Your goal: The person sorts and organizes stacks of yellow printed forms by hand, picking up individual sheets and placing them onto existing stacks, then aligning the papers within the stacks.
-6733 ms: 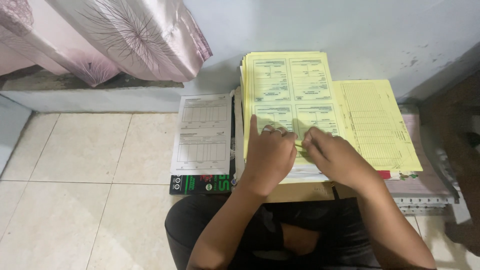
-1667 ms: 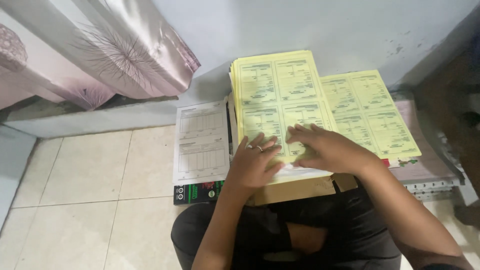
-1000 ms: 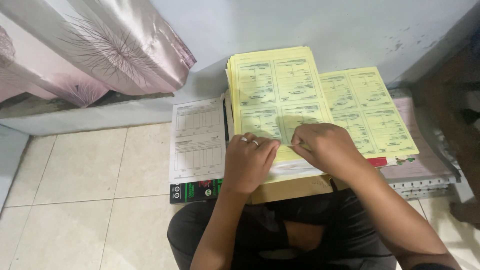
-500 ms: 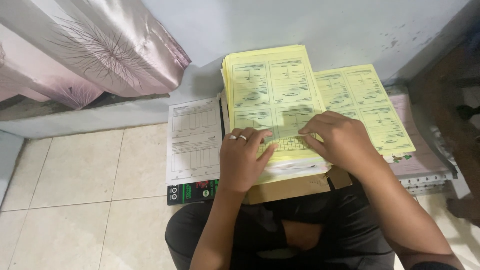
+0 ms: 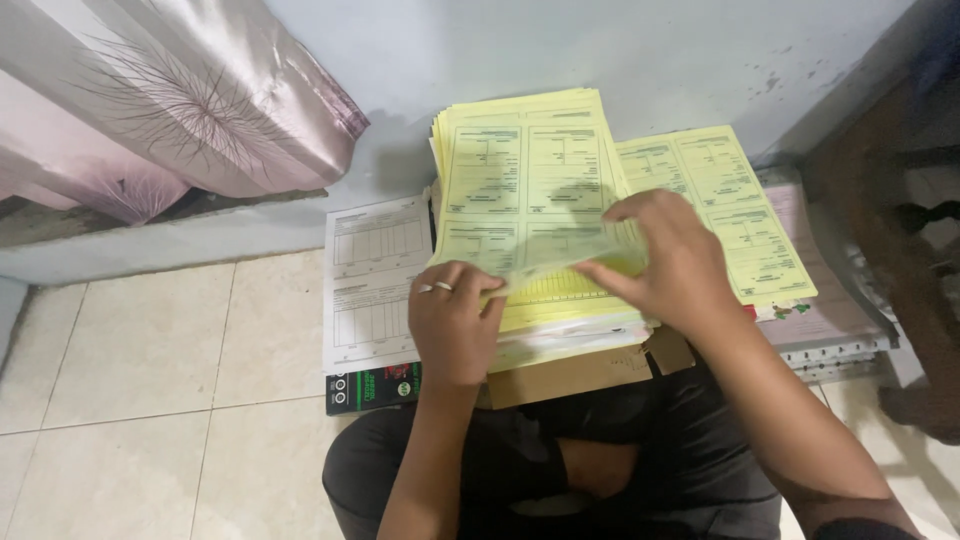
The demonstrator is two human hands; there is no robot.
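A thick stack of yellow printed forms (image 5: pixel 525 175) rests on a brown cardboard sheet (image 5: pixel 570 375) over my lap. My left hand (image 5: pixel 452 322), with a ring on one finger, presses on the stack's near left corner and pinches the lower edge of the top yellow sheet (image 5: pixel 560 255). My right hand (image 5: pixel 668 255) grips the same sheet from the right and lifts its near edge off the stack, so it curls upward. A second, thinner pile of yellow forms (image 5: pixel 735 215) lies to the right of the stack.
A white printed form (image 5: pixel 372 285) lies on the left over a black booklet (image 5: pixel 372 388). A pink curtain (image 5: pixel 170 100) hangs at upper left by a pale blue wall (image 5: pixel 600 45). Dark wooden furniture (image 5: pixel 895 230) stands at right. Beige floor tiles (image 5: pixel 150 400) spread to the left.
My right hand has pulled the near edge of the top yellow sheet up off the stack. My left hand has shifted slightly toward the stack's lower left corner.
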